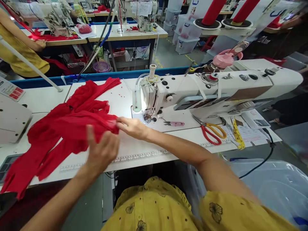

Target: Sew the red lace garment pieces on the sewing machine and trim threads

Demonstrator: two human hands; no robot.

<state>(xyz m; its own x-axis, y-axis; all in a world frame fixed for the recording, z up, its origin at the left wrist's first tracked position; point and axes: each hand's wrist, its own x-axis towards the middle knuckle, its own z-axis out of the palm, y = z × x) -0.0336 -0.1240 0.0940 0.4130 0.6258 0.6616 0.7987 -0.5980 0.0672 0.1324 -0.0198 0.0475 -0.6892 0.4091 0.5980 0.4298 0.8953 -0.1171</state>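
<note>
Pinching the right edge of one soft red cloth heap point(69, 125), the right hand point(133, 127) has a narrow grip, while for the blurred left hand point(103, 150), just beside it, I cannot tell whether it holds. This heap lies on the white flat tabletop point(137, 147) with its lower end over the front edge, so its weight could pull the layers from the pinch. Outward, I count one long white sewing machine point(192, 85), one pair of pink thread snips point(173, 124), one pair of red-and-orange-handled scissors point(205, 125) and two red thread cones point(213, 12).
</note>
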